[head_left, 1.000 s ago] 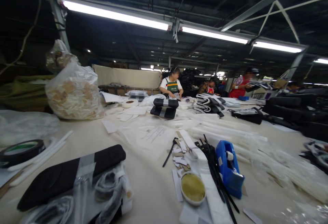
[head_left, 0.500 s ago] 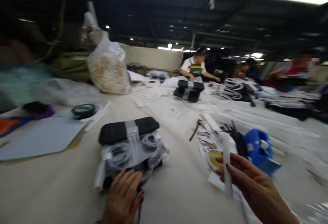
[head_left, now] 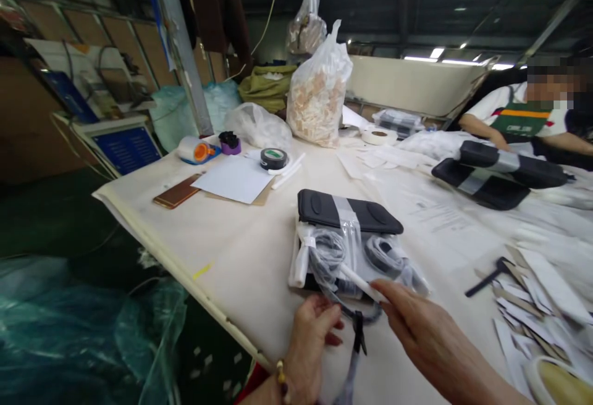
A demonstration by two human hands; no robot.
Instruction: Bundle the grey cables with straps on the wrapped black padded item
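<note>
The thumb and fingers of the right hand (head_left: pixel 426 328) are clamped on a slim, smooth white strip (head_left: pixel 364 283). The fingers of the left hand (head_left: pixel 308 346) are curled beside a plastic-sheathed grey strap (head_left: pixel 345 386); whether it is gripped cannot be told. A beaded bracelet (head_left: pixel 280 380) is worn on the left wrist.

Just beyond the fingers, a bundle (head_left: pixel 377 217) is laid on the pale, smooth-covered table (head_left: pixel 231 244). It is topped by a matte black padded panel (head_left: pixel 319 206) with rounded corners, crossed by 1 glossy clear band (head_left: pixel 347 213). At its near side, 2 coils (head_left: pixel 327 247) are sheathed in wrinkled clear plastic, and a soft white roll (head_left: pixel 301 263) is set at the left end.

The panel's long axis is run from far left to near right, mostly crosswise. The strip is slanted likewise, its free end pointed far left over the left coil; its other end is hidden in the hand.

Farther left, a black tape roll (head_left: pixel 273 158) is placed beside a flat white sheet (head_left: pixel 236 176). To the right, thin angular paper scraps (head_left: pixel 523 288) are strewn; at the far right, 2 strapped black padded cases (head_left: pixel 514 164) are stacked near a person in a green apron (head_left: pixel 523 121).
</note>
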